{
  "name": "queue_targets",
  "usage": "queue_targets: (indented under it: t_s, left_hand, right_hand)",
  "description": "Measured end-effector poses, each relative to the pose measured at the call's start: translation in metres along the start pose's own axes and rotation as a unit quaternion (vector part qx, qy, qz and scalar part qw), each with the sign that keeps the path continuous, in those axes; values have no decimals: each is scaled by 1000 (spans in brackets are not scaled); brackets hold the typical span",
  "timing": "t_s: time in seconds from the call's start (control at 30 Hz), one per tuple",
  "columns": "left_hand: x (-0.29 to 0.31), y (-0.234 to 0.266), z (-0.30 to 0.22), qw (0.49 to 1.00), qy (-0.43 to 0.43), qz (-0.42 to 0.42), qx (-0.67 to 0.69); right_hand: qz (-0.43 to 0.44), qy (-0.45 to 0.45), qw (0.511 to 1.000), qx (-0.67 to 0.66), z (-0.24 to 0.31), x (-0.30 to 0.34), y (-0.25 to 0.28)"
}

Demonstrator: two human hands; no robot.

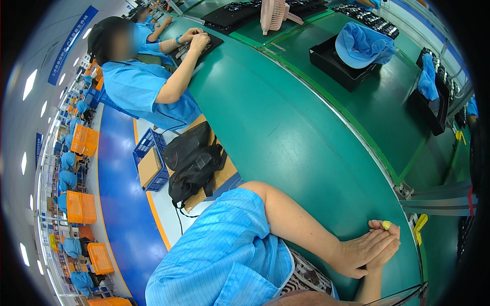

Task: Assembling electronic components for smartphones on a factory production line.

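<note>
My left hand [352, 254] lies across my right hand [386, 256], above the green work surface [286, 137] near its right edge. The left fingers are stretched out and rest on the right hand, with no tool or part in them. Most of the right hand's fingers are hidden beneath. Past the left fingers, a bent fingertip carries a small yellow finger cot [386, 225]; it seems to belong to the right hand. My left arm, in a short blue sleeve, reaches over from the lower middle.
A metal rail borders the surface. Beyond it stand a black tray [326, 65] with a blue cap [357, 48] and a pink fan [273, 18]. At far left, a co-worker in blue [148, 86] handles small parts. Black bags [196, 163] and a blue crate [153, 158] are beside the table.
</note>
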State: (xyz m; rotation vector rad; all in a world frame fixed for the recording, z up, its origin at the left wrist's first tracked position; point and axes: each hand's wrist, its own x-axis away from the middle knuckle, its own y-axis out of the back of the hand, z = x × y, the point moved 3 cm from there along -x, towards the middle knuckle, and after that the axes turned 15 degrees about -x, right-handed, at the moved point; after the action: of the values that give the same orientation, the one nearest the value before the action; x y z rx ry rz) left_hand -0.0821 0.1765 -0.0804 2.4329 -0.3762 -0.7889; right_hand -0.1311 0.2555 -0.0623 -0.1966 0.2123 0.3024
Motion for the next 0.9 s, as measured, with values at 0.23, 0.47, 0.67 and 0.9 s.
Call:
queue_targets:
  t_s: [0.23,0.47,0.67,0.9]
  left_hand:
    - [-1,5,-3,999,-8,-35,-9]
    - [0,6,-3,999,-5,-35,-11]
    - [-1,4,-3,999,-12,-40,-10]
    - [-1,5,-2,999,-10,-39,-7]
  right_hand:
    - [-15,-8,999,-32,-6,3,3]
    - [-3,-9,1000,-16,-4,2,1]
    - [-9,-4,1000,-10,-2,2,1]
    - [-5,-11,1000,-17,-3,2,2]
